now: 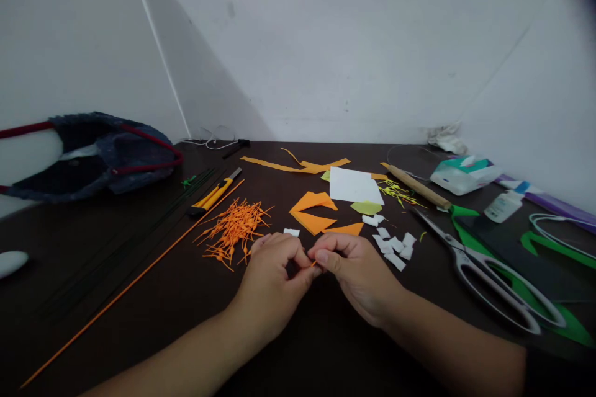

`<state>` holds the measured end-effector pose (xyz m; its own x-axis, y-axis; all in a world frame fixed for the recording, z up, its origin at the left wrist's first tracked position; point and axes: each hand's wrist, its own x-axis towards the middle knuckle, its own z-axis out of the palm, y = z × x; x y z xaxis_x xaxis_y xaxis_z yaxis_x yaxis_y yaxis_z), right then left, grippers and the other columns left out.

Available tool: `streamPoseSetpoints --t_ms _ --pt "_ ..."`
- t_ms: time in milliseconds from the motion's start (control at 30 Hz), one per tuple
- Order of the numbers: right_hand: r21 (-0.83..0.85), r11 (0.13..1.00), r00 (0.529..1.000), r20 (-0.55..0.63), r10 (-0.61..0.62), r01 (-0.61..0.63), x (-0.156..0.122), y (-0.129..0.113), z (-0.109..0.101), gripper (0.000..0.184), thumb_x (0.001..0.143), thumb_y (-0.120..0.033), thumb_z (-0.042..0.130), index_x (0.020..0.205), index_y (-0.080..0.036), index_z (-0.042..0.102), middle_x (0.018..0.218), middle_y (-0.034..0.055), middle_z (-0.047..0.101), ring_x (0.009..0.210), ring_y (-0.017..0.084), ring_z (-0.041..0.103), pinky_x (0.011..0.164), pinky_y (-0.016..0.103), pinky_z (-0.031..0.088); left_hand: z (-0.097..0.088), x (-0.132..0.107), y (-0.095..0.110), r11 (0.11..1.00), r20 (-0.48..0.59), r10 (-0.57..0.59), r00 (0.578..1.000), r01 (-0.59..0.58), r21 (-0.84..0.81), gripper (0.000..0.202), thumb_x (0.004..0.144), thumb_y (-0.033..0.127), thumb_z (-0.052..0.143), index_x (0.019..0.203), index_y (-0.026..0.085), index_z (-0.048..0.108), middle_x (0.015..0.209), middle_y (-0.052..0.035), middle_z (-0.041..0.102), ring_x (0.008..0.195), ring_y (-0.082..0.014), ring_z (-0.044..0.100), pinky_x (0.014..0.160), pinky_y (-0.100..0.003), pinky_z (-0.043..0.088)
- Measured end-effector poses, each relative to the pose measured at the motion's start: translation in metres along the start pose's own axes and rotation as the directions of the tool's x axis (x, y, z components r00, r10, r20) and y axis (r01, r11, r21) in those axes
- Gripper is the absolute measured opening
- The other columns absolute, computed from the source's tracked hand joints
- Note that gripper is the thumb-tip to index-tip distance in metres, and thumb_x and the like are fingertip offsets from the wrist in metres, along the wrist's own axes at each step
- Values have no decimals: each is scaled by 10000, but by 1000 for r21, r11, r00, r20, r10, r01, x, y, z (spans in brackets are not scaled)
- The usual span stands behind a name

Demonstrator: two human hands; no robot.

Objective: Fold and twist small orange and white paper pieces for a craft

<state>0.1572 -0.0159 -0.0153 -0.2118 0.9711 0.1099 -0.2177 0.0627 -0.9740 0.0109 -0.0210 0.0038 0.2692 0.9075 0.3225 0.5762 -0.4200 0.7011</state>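
My left hand [272, 282] and my right hand [365, 273] meet above the front middle of the table. Both are closed, thumbs against fingers, pinching a tiny orange paper strip [313, 263]; most of it is hidden by the fingertips. Left of my left hand lies a pile of thin twisted orange paper pieces [238, 226], some with a wider knob along them. Just beyond the hands are cut orange paper sheets [314, 223]. Folded white scraps [395, 245] lie beyond my right hand, and a white paper square [354, 187] is farther back.
On the left are a yellow cutter knife [214, 193], a long orange stick [125, 288] and a denim bag [135, 152]. Large scissors [488, 273], a wooden rod [416, 186], a glue bottle [503, 205] and a tissue pack [460, 175] occupy the right. A wall stands behind the table.
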Motion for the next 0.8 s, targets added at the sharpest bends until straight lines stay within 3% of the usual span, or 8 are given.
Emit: streamPoseSetpoints --t_ms 133,300,700,800 --pt "-1 1000 1000 10 19 -19 0 0 2 59 701 -196 614 732 -202 663 706 -8 607 686 122 525 680 274 405 0 -1 -1 988 -56 51 997 -42 150 159 672 178 605 543 188 513 672 6 567 710 -169 509 792 -388 323" --pt "-50 998 998 -40 40 -42 -2 1 4 51 719 -216 588 711 -189 631 662 -13 578 628 113 493 643 265 399 0 0 -1 981 -71 45 996 -31 192 160 685 195 600 553 192 510 660 10 565 708 -174 509 800 -392 312" --pt "-296 953 977 -171 -126 71 0 1 5 219 709 -250 589 558 -193 440 549 -43 417 527 104 361 517 252 328 0 3 5 975 139 -147 979 167 -144 186 708 305 586 573 188 533 609 12 544 616 -150 478 625 -278 358" --pt "-219 970 972 -186 -145 103 2 2 1 226 707 -261 610 548 -188 467 556 -42 419 534 100 363 533 254 334 0 2 6 937 196 -201 960 247 -248 176 712 289 577 583 182 525 596 23 517 602 -136 454 586 -255 349"
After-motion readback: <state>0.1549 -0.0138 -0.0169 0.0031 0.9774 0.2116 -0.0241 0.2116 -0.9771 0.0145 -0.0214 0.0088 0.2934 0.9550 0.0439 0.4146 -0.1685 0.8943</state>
